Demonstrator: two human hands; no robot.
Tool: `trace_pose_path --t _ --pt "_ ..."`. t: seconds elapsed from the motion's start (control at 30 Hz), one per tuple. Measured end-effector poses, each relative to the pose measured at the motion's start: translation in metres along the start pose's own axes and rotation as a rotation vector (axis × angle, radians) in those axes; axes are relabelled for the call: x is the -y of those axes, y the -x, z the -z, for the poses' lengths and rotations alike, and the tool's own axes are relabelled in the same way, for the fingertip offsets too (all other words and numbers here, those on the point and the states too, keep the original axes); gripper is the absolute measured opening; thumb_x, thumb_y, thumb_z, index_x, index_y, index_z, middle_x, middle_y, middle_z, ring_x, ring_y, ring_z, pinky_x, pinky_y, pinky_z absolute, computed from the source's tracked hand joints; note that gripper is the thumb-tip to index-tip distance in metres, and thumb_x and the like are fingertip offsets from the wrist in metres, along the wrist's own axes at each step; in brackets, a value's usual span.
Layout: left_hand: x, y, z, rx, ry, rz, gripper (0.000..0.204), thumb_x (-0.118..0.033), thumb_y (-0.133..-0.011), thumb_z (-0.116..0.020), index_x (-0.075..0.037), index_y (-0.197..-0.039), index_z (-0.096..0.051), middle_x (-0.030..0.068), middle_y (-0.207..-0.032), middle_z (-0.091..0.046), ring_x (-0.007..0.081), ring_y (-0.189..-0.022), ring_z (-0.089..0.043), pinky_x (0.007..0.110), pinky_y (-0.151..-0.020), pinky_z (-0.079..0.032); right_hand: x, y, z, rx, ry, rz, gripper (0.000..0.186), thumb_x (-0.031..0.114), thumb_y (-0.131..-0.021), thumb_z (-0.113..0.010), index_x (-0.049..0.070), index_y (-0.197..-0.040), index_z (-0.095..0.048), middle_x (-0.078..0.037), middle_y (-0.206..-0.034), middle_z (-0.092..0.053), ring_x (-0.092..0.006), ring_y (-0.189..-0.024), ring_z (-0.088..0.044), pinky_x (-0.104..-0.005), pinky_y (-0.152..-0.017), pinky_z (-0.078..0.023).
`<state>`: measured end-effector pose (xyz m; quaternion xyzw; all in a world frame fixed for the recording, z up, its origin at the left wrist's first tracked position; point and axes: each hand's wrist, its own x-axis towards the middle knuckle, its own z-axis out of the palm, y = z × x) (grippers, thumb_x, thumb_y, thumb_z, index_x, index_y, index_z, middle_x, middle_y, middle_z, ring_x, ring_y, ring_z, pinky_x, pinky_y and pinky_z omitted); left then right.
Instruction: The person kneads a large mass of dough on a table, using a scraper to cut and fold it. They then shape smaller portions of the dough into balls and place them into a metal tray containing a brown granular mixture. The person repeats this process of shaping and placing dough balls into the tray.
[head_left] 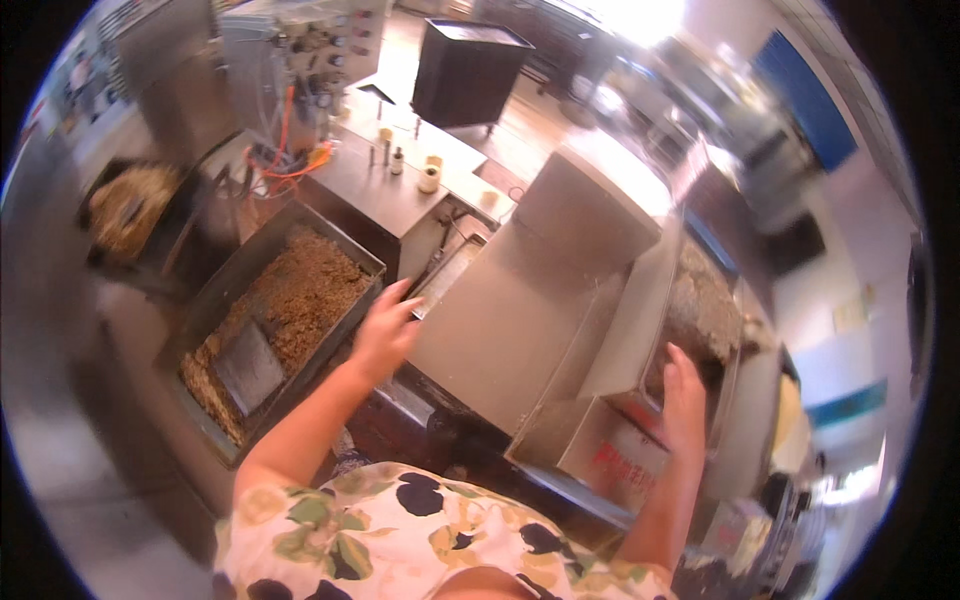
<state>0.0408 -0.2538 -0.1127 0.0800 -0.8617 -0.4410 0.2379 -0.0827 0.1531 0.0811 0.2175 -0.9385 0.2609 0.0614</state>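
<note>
My left hand is raised with its fingers apart and nothing in it. It is over the right wall of a long metal tray, which holds a brown crumbly mass and a flat metal scoop or plate. My right hand is open too, its fingers stretched upward, beside a metal trough with greyish-brown stuff in it. Whether it touches the trough's wall I cannot tell. Between my hands lies a broad bare metal pan or chute.
Ahead stands a metal worktop with small fittings and pegs, beside a machine with orange and clear tubes. A dark bin of yellowish-brown crumbs is at the left. Farther off is a dark wheeled cabinet.
</note>
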Motion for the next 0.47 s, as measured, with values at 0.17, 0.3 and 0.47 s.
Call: trace_pose_path --t 0.17,0.3,0.47 --pt "0.239 0.197 0.110 0.112 -0.471 0.490 0.037 -0.013 -0.082 -0.062 -0.001 -0.117 -0.065 0.0262 -0.135 -0.051 0.0414 -0.126 -0.048 0.045 -0.108 -0.040 -0.013 0.004 -0.007 -0.147 0.017 -0.325 0.054 0.045 -0.100 -0.050 -0.003 -0.114 -0.067 -0.023 -0.109 -0.070 -0.0313 -0.104 -0.067 -0.0361 -0.092 -0.049" --pt "0.310 0.345 0.214 0.197 -0.536 1.025 0.028 -0.015 -0.081 -0.057 0.002 -0.100 -0.069 0.0290 -0.105 -0.065 0.0446 -0.102 -0.060 0.048 -0.092 -0.048 -0.010 -0.004 -0.018 -0.184 0.042 -0.411 0.050 0.042 -0.098 -0.056 -0.003 -0.116 -0.067 -0.019 -0.107 -0.072 -0.0228 -0.099 -0.068 -0.0326 -0.089 -0.049" --pt "0.263 0.287 0.238 0.205 -0.542 1.155 0.035 -0.021 -0.080 -0.067 -0.006 -0.111 -0.072 0.0295 -0.116 -0.063 0.0417 -0.112 -0.059 0.042 -0.100 -0.046 0.002 -0.004 -0.019 -0.262 -0.004 -0.548 0.042 0.037 -0.095 -0.062 0.000 -0.113 -0.070 -0.015 -0.096 -0.074 -0.0168 -0.088 -0.067 -0.0297 -0.082 -0.050"
